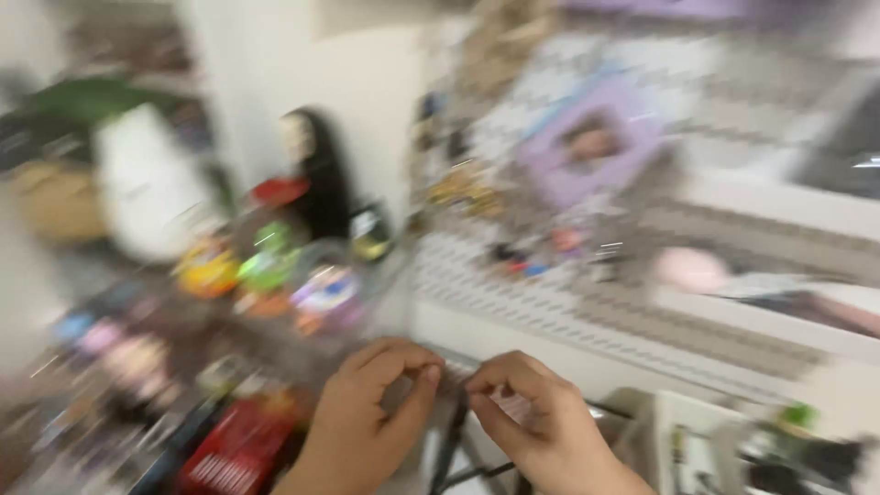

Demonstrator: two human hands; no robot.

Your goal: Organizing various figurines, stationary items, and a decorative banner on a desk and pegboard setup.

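Left hand [362, 417] and right hand [532, 417] curled, grip unclear (blurred), red package [236, 449] lower left, purple frame [591, 142] above.

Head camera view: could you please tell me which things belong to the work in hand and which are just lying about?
In hand:
- left hand and right hand, fingertips pinching a small pale thing, too blurred to identify

Lying about:
- red box
- colourful round containers
- dark-haired masked figure
- purple frame on the wall
- white pegboard

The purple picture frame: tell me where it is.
In the head view, the purple picture frame hangs upper right of centre on the white pegboard, above the right hand.
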